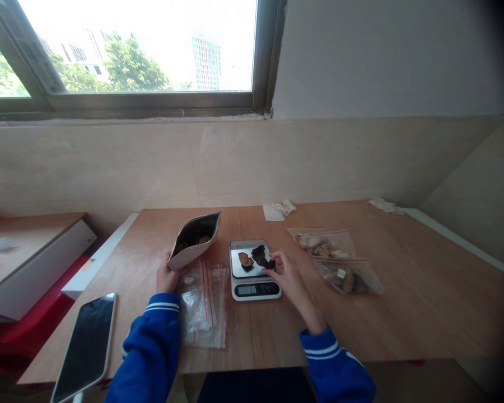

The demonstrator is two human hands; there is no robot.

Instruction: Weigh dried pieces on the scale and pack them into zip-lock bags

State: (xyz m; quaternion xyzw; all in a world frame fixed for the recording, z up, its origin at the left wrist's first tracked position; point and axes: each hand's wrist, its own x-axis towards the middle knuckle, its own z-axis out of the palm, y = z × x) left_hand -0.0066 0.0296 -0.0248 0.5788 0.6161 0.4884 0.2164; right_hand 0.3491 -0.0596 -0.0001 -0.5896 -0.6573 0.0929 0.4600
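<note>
Blue sleeves frame the desk. Left hand (166,275) grips the open pouch (194,238); right hand (288,275), fingers loosely open, touches dark pieces (261,256) on the scale (254,270). Pieces should be placed gently, centred on the platform.

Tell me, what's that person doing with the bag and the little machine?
A person in blue sleeves sits at a wooden table. The left hand holds an open pouch tilted toward a small kitchen scale. The right hand touches a dark piece on the scale's tray, beside a brown piece. Empty zip bags lie near the left hand, two filled bags to the right, and a phone at the table's left edge.
</note>
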